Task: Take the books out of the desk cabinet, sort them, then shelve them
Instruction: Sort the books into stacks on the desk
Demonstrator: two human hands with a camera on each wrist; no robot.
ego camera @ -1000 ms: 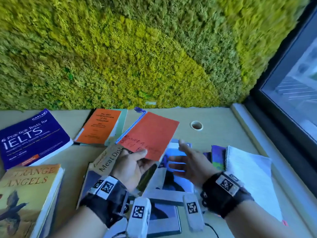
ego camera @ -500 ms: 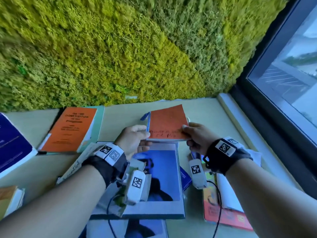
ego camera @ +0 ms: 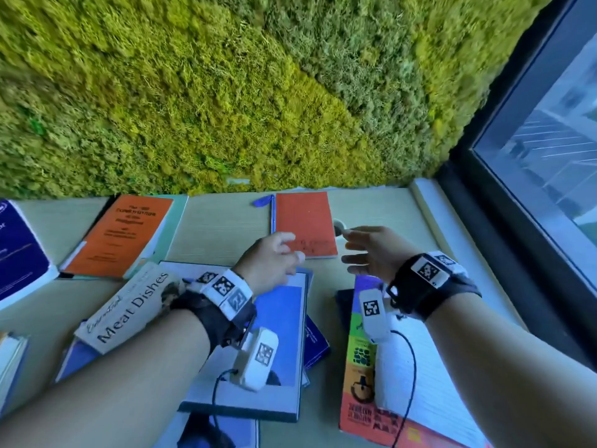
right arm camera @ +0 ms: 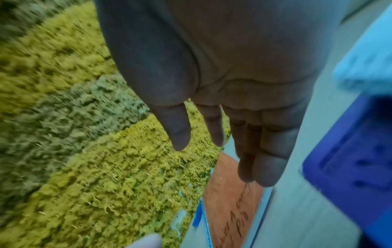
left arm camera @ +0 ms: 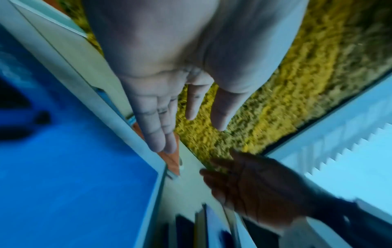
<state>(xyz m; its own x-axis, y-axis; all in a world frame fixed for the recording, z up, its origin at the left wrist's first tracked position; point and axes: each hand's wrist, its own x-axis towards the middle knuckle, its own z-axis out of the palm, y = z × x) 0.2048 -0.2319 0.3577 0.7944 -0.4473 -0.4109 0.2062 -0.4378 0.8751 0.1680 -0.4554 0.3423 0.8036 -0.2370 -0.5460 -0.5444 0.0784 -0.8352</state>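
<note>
Head view: sorting step in hand, judged from the spread of books on the desk (ego camera: 213, 227). The thin red notebook (ego camera: 303, 221) lies flat at about 12 o'clock from the hands, near the moss wall (ego camera: 226, 92), with a blue pen or marker (ego camera: 269, 205) along its left edge. Left hand (ego camera: 274, 258) is at the notebook's near-left corner, fingers straight and loosely together, holding nothing; whether the tips touch the cover cannot be told. Right hand (ego camera: 371, 250) hovers just beside the notebook's right edge, fingers extended and slightly parted, also holding nothing. Left wrist view agrees: left-hand fingers (left arm camera: 159, 127) straight, thumb apart, over a sliver of red cover. Right wrist view: fingers (right arm camera: 265, 151) straight and close together above the red cover with handwriting (right arm camera: 237, 209). Other books: orange book (ego camera: 119, 234) at 10 o'clock, navy book (ego camera: 16, 250) at 9 o'clock, "Meat Dishes" book (ego camera: 129, 312) at 8 o'clock resting across the large blue book (ego camera: 277, 334) at 6 o'clock, multicoloured book (ego camera: 358, 367) at 4 o'clock under white lined pages (ego camera: 429, 383). Judgement: the red notebook looks placed; no shelf in view, so shelving not yet begun. Next move calls for picking another book from the overlapping pile near 6 o'clock, probably lifting the topmost first so those beneath do not slide.
</note>
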